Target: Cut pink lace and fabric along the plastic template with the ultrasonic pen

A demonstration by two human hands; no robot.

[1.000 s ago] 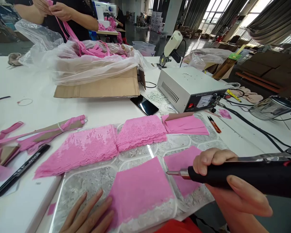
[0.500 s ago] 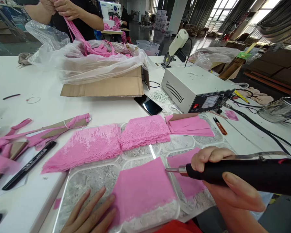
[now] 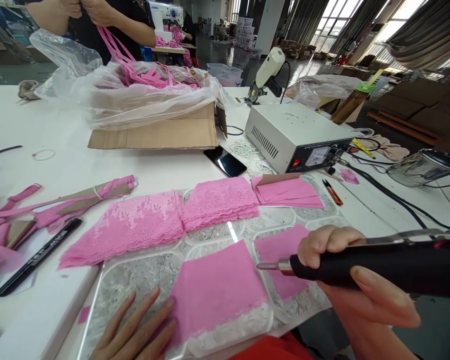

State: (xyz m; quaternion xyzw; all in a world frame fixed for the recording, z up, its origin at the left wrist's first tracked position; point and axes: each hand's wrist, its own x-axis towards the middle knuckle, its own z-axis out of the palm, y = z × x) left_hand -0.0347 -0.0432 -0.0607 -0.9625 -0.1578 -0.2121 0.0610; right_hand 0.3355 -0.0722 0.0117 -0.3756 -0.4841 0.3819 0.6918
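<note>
My left hand (image 3: 137,327) lies flat with fingers spread, its fingertips on the left edge of a pink fabric piece (image 3: 219,290). That piece rests on a grey marble-patterned mat (image 3: 135,280). My right hand (image 3: 360,285) is wrapped round a black handheld tool (image 3: 382,267). The tool's metal tip points left, at the right edge of the fabric piece; whether it touches is unclear. Another pink piece (image 3: 285,250) lies beyond, partly behind the tool. Two stacks of pink lace, a left one (image 3: 135,225) and a middle one (image 3: 221,202), sit along the mat's far side.
Folded pink fabric (image 3: 292,192), a phone (image 3: 225,161), a grey control box (image 3: 296,132) and an orange cutter (image 3: 333,192) lie farther back. Cables run right. A marker (image 3: 39,257) and pink straps are at left. Across the table, a person's hands (image 3: 93,10) hold pink straps above a plastic-lined box (image 3: 153,140).
The whole view has shifted slightly, so the table things appear farther left. Both my hands keep nearly the same pose. The other person's hands have moved up a little in view.
</note>
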